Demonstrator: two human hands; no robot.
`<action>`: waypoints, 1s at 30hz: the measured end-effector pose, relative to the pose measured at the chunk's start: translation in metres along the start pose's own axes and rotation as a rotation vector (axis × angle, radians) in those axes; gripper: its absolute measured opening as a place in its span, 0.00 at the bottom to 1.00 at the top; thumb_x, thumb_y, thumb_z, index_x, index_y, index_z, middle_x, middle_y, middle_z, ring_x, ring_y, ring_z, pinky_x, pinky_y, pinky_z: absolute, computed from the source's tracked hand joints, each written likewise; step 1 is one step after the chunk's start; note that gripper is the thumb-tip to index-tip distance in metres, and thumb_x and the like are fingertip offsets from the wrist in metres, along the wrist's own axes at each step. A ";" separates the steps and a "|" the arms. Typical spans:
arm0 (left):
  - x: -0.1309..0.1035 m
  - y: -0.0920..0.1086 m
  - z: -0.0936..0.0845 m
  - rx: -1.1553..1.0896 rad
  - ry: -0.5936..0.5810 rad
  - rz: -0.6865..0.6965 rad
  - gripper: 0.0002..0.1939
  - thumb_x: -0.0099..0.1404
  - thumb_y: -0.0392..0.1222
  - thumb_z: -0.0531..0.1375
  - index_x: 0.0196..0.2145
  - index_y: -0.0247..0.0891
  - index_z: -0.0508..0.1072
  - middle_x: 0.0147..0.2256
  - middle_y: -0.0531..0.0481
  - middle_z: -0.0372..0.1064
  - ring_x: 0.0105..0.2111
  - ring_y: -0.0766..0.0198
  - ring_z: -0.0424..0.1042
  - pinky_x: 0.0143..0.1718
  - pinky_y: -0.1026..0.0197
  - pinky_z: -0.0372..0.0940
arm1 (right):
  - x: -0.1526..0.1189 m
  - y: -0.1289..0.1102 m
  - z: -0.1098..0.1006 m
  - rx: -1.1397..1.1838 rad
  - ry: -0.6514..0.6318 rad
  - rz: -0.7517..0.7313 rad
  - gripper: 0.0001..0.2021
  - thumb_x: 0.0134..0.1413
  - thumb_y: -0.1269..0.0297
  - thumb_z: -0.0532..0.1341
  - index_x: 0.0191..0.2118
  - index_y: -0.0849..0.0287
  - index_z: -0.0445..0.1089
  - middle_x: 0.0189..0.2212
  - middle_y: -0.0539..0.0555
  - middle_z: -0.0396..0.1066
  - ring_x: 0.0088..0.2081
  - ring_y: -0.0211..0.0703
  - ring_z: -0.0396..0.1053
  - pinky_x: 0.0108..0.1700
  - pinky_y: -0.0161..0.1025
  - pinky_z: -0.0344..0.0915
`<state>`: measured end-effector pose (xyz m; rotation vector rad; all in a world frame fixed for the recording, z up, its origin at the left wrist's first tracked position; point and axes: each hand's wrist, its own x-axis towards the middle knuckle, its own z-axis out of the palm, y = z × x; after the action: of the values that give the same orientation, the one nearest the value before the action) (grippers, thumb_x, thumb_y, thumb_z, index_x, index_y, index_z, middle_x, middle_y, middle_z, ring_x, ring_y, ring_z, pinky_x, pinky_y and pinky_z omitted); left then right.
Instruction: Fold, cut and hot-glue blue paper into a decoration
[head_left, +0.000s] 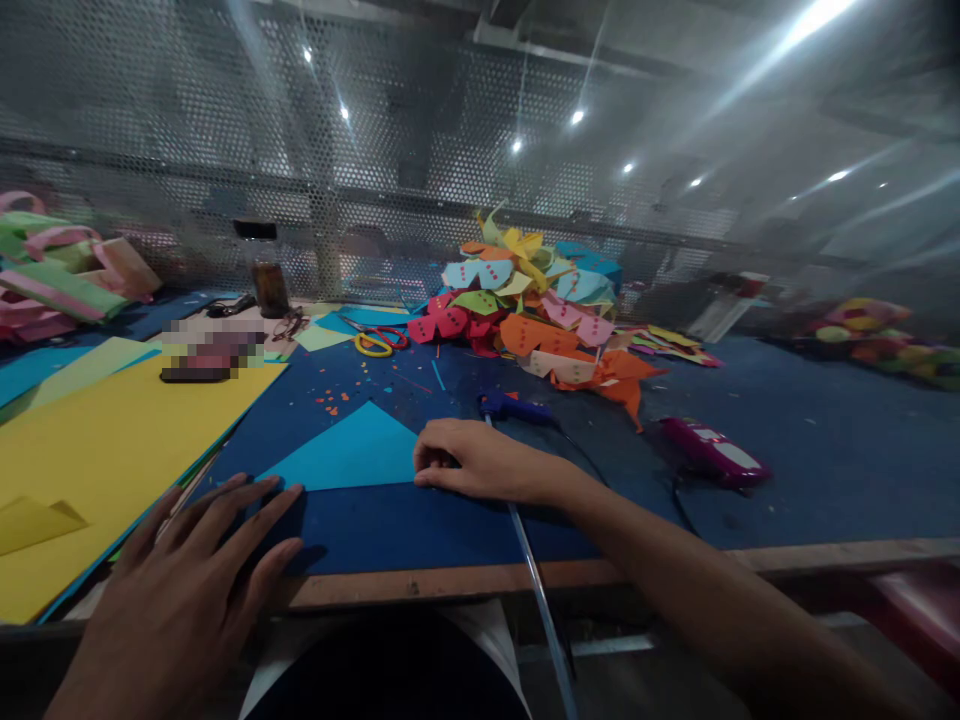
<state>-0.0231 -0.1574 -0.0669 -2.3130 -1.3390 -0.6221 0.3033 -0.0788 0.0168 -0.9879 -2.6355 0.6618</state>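
A light blue paper [356, 450], folded into a triangle with its point facing away, lies on the blue table top. My left hand [202, 570] is spread, its fingertips at the paper's left corner. At the right corner my right hand [469, 460] rests with curled fingers; its fingertips press on or pinch the paper edge. Just beyond my right hand lies a blue glue gun [517, 407], with a clear glue stick [536, 580] running under that wrist and over the table's front edge.
Yellow sheets [142, 430] and a phone [214, 358] lie left. Scissors [375, 343], a dark bottle [268, 285] and a heap of coloured paper shapes [532, 310] stand further back. A purple device [712, 452] with a cord lies right.
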 end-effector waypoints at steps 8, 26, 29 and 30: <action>0.036 0.004 -0.008 -0.181 0.005 -0.035 0.23 0.75 0.55 0.45 0.47 0.47 0.77 0.48 0.43 0.77 0.49 0.44 0.74 0.53 0.35 0.66 | -0.001 -0.003 0.000 -0.096 0.021 -0.048 0.01 0.61 0.70 0.64 0.38 0.62 0.73 0.36 0.54 0.72 0.37 0.40 0.68 0.40 0.36 0.62; 0.066 -0.002 0.003 -0.296 -0.099 0.130 0.19 0.76 0.49 0.47 0.38 0.43 0.76 0.37 0.47 0.76 0.38 0.52 0.73 0.43 0.48 0.64 | 0.001 -0.004 0.005 -0.250 0.060 -0.132 0.05 0.65 0.65 0.63 0.39 0.62 0.73 0.37 0.55 0.72 0.41 0.44 0.68 0.43 0.39 0.62; 0.066 -0.003 0.005 -0.309 -0.090 0.132 0.17 0.76 0.48 0.48 0.38 0.43 0.75 0.36 0.48 0.75 0.38 0.53 0.72 0.43 0.49 0.63 | 0.001 -0.005 0.006 -0.283 0.069 -0.142 0.05 0.65 0.65 0.63 0.39 0.61 0.72 0.38 0.56 0.72 0.41 0.44 0.68 0.43 0.39 0.61; 0.066 -0.003 0.005 -0.315 -0.085 0.130 0.17 0.76 0.48 0.49 0.38 0.43 0.74 0.36 0.48 0.74 0.38 0.53 0.72 0.43 0.50 0.62 | 0.001 -0.006 0.006 -0.294 0.070 -0.145 0.05 0.65 0.65 0.63 0.40 0.61 0.72 0.38 0.56 0.72 0.41 0.44 0.68 0.44 0.39 0.61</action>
<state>0.0045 -0.1072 -0.0343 -2.6803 -1.1838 -0.7452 0.2972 -0.0845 0.0143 -0.8615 -2.7599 0.2070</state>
